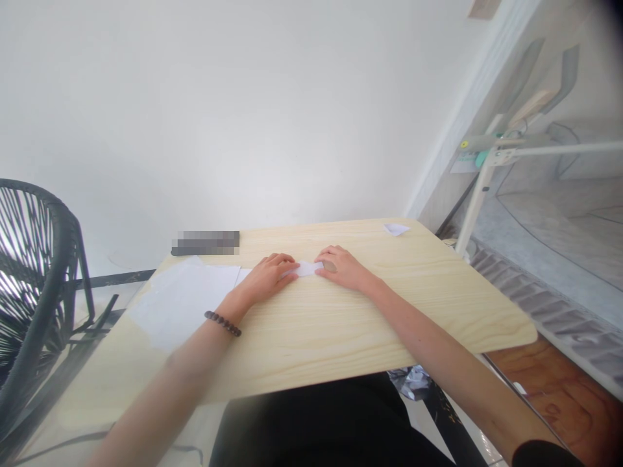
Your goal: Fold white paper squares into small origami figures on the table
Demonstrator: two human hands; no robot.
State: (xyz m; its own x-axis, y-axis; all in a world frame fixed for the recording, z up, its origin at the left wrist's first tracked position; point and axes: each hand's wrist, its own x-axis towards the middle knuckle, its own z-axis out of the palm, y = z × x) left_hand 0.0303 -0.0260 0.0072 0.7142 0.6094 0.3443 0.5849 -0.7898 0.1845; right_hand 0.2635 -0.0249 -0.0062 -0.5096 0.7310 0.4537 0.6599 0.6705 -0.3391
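A small folded piece of white paper (pixel 307 268) lies on the light wooden table (pixel 341 324). My left hand (pixel 268 277) rests on its left end with the fingers pressed down on it. My right hand (pixel 341 266) presses on its right end, fingers curled together over the paper. A dark bead bracelet (pixel 222 323) circles my left wrist. Much of the paper is hidden under both hands.
Several white sheets (pixel 182 299) lie on the table to the left. A small folded white paper (pixel 396 228) sits at the far right corner. A blurred dark object (pixel 205 242) lies at the back edge. A black wire chair (pixel 34 285) stands left, a white stand (pixel 479 188) right.
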